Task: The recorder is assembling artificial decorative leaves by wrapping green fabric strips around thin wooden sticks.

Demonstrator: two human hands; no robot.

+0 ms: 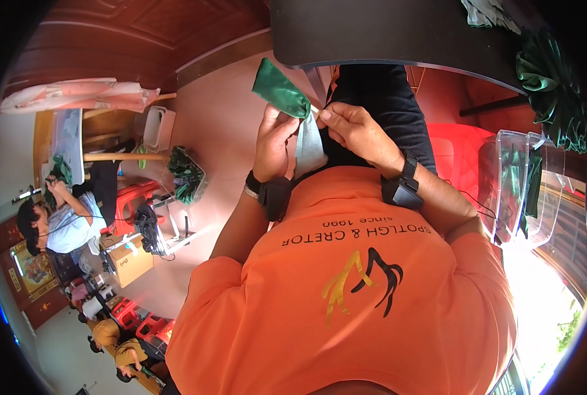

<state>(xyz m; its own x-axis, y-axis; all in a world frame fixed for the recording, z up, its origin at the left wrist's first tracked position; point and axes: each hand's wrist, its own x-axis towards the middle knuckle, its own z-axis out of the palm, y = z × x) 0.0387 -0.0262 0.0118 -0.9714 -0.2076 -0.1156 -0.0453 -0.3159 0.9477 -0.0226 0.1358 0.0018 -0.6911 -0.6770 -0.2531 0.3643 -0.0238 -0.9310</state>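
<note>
A shiny green fabric strip [277, 89] is gathered to a narrow neck in front of me, over my lap. Its upper end sticks out toward the far left, and a paler green tail hangs below the neck. My left hand [275, 141] is closed on the strip just left of the gathered part. On the other side, the thumb and fingers of my right hand [358, 130] pinch a small thin white piece [315, 110] right beside the neck. Whether that piece is wrapped around the fabric I cannot make out.
A dark table [399, 33] stands ahead, with green gathered fabric [547, 85] at its right end. Clear plastic bins [511, 181] holding green pieces are at my right by a red stool [448, 148]. Leftward are a container of green pieces [187, 174], a cardboard box [127, 259] and people working.
</note>
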